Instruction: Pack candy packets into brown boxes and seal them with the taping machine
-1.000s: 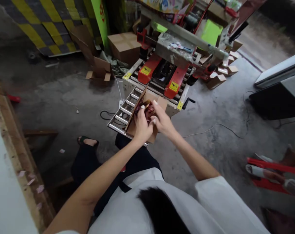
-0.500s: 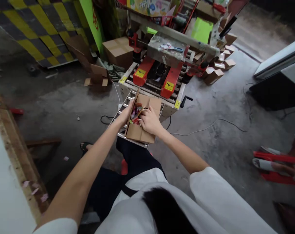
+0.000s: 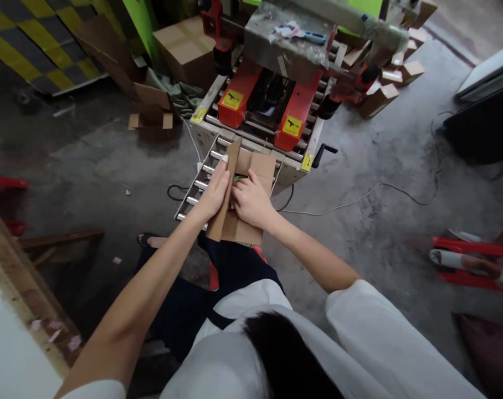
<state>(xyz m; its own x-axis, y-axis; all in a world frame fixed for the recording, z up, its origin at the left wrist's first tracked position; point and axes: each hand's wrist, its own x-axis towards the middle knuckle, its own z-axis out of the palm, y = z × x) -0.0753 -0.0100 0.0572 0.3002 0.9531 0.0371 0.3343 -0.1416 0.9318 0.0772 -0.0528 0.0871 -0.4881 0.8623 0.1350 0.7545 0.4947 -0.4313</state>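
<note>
A small brown cardboard box (image 3: 244, 228) with its flaps up sits on the roller conveyor's near end. My left hand (image 3: 215, 191) lies along the outside of the tall left flap (image 3: 230, 191), fingers stretched out, and the flap leans inward over the opening. Over the right side of the box, my right hand (image 3: 251, 200) has its fingers bent down into the opening, and their tips are hidden. Only a sliver of the contents shows between the flap and that hand.
Beyond the box stands a taping machine with red side blocks (image 3: 237, 100) and a black crank handle (image 3: 324, 154). An open carton (image 3: 152, 113) and a closed carton (image 3: 187, 47) stand at the left. A cable (image 3: 351, 200) runs across the floor. Another person's foot (image 3: 448, 259) shows at the right.
The left flap has tipped inward over the opening, covering most of the colourful wrapped pieces seen before. My right hand's fingers have gone deeper into the box. The view has shifted toward the box.
</note>
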